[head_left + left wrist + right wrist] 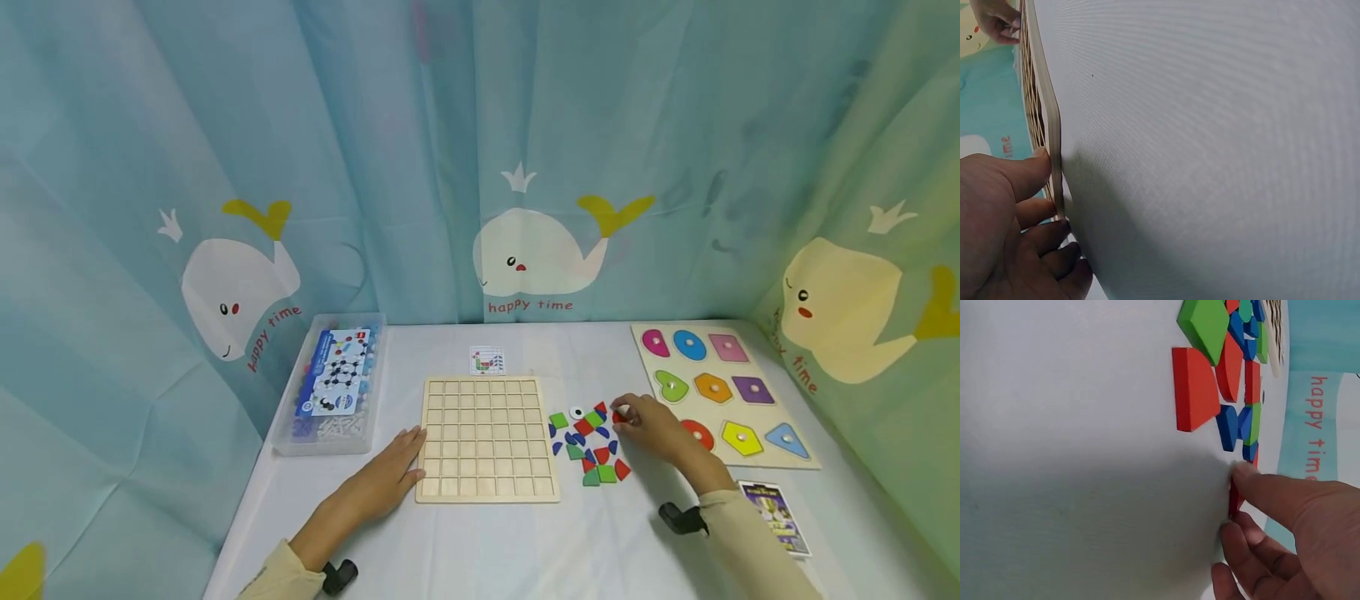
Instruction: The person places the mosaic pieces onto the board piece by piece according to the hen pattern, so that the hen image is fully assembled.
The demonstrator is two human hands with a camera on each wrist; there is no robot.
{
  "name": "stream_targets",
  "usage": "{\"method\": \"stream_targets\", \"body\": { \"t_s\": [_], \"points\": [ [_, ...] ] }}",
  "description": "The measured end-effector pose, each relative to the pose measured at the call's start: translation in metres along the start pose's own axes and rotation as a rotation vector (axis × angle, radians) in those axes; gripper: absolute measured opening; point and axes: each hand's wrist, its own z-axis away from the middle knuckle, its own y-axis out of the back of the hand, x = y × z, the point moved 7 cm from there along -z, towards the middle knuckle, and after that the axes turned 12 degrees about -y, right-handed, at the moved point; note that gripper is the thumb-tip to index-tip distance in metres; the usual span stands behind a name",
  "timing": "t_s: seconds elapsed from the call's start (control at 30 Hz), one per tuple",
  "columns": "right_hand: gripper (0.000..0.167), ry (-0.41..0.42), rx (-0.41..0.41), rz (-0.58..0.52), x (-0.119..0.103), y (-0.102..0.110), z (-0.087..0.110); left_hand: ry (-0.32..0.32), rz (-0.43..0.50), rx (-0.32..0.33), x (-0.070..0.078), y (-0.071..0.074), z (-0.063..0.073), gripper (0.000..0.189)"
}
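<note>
My left hand [386,473] rests at the left edge of a wooden grid board [487,502], its fingers and thumb touching the side. Up close, the left wrist view shows the thumb [1029,175] against the board's edge [1052,125]. Over on the right, my right hand [651,427] pinches a red piece [1235,497] between thumb and fingers, low over the table; the hand partly hides its shape. Beside it lies a loose pile of flat red, green and blue pieces, among them a green square [1205,328] and a red quarter-circle piece [1194,390].
Behind the board lies a small pattern card [487,360]. A clear plastic box [360,433] with a blue label stands at the left. To the right are a shape puzzle board [712,408] with knobs and a printed card [780,517]. A whale-print curtain [420,250] encloses the table.
</note>
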Motion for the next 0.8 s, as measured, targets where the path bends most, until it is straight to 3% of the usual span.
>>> {"method": "stream_targets", "body": {
  "t_s": [0.23, 0.53, 0.8],
  "points": [
    [0.031, -0.013, -0.029, -0.008, 0.000, 0.003, 0.000, -0.010, 0.011, 0.012, 0.001, 0.001, 0.001, 0.063],
    [0.022, 0.061, 0.084, -0.006, -0.003, 0.004, -0.007, -0.006, 0.024, 0.011, -0.001, 0.001, 0.000, 0.064],
    [0.023, 0.009, 0.100, 0.011, -0.005, 0.002, -0.017, 0.000, 0.023, 0.004, -0.003, -0.001, 0.000, 0.064]
  ]
}}
